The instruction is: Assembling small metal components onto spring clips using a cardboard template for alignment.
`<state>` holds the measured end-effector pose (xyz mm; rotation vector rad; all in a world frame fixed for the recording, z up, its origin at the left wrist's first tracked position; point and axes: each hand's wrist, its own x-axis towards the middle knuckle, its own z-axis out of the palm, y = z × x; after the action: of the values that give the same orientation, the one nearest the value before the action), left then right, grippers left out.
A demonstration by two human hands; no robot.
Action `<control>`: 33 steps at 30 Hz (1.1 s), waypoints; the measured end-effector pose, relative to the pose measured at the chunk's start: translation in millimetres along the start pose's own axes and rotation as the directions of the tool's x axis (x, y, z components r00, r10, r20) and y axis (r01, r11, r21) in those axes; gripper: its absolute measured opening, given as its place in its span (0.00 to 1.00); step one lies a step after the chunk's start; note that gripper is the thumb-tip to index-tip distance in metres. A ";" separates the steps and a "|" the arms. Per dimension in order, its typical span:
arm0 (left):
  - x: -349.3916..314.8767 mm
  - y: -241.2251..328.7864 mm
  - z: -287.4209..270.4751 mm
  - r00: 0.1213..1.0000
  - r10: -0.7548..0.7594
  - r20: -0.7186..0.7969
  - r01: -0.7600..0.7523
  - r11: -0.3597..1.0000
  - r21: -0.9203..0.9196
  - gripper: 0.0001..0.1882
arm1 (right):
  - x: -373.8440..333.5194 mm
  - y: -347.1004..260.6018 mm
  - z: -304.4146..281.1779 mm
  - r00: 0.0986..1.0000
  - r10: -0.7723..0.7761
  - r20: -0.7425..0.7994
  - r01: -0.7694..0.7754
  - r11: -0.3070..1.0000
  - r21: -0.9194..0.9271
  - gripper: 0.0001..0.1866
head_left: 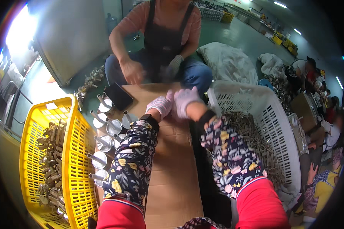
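Cardboard (172,179) has open room nearside; hands (159,106) (186,102) curl together near its far edge; hold unclear.

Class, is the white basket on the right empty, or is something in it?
Not empty: small brownish pieces lie heaped inside the white basket, below its rim.
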<state>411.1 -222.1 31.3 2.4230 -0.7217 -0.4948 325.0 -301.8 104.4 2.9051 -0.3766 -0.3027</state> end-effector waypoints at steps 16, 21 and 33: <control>-2.6 24.0 -15.8 0.996 0.062 0.064 -0.064 0.997 0.033 0.38 | 15.9 23.9 2.9 1.000 -0.021 0.005 0.022 0.999 -0.024 0.40; -6.0 23.2 -15.3 0.995 0.079 0.053 -0.079 0.997 -0.011 0.38 | 14.6 21.2 -3.0 0.999 -0.020 0.040 0.021 0.999 -0.034 0.40; 35.1 12.4 -7.8 0.978 0.120 0.172 -0.090 0.980 -0.176 0.30 | 46.3 38.1 -12.4 0.897 -0.195 0.396 0.071 0.949 0.307 0.16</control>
<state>437.8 -248.2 38.4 2.1908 -0.8455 -0.7108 362.8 -348.3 116.5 3.1381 -0.3004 -0.9907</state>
